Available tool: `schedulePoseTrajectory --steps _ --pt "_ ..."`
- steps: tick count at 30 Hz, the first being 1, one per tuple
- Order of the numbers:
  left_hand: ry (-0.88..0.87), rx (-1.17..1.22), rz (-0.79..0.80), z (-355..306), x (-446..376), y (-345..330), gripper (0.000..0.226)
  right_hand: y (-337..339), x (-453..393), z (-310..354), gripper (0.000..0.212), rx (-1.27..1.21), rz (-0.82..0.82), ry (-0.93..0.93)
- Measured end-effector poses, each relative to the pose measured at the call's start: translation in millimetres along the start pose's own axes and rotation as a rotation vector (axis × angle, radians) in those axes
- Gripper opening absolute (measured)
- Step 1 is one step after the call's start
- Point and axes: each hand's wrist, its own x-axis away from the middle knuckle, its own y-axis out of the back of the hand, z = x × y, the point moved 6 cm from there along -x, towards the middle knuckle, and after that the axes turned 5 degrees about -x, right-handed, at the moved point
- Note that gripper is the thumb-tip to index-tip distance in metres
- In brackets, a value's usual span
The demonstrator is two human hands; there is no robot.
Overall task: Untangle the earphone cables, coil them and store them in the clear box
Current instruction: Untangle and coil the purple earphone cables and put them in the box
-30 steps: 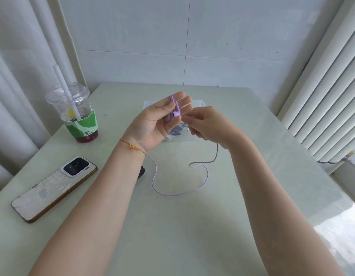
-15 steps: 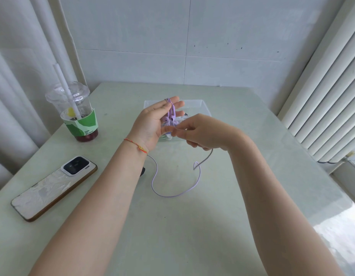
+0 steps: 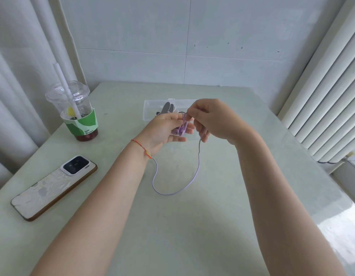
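Nearest the camera, two bare forearms reach forward over the pale green bench (image 3: 192, 226). A slack loop of the lilac earphone cable (image 3: 173, 193) lies on the bench between them, one end running up under the left wrist, which wears a thin red string bracelet (image 3: 141, 148), the other rising toward the right hand. To the left, a phone (image 3: 53, 187) lies face down, camera block toward the far side. Farther on, both hands are raised above the bench, close together. The left hand (image 3: 162, 129) is palm up with its fingers (image 3: 187, 130) mostly straight, and turns of the lilac cable are wound around them, with the earbuds bunched there too. The right hand (image 3: 214, 120) has its fingers (image 3: 192, 114) curled, pinching the cable just above the wound turns. Behind the hands sits the clear box (image 3: 150, 108), partly hidden, with dark things inside that cannot be made out. At far left stands a plastic drink cup (image 3: 79, 114) with a white straw and green sleeve.
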Motion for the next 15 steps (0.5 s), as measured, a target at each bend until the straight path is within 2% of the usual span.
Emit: schedulePoseTrajectory --steps 4,8,12,15 --pt "-0.021 0.191 -0.166 2 0 7 0.025 -6 4 4 0.023 0.021 0.087 0.033" --pt "0.006 0.209 -0.233 7 -1 11 0.022 -8 3 4 0.020 -0.054 0.113 0.042" --pt "0.085 0.110 -0.139 9 -2 6 0.022 2 -1 -2 0.020 -0.083 0.004 0.024" --pt "0.134 0.097 0.027 7 1 -1 0.027 12 -5 -10 0.019 -0.138 -0.115 -0.008"
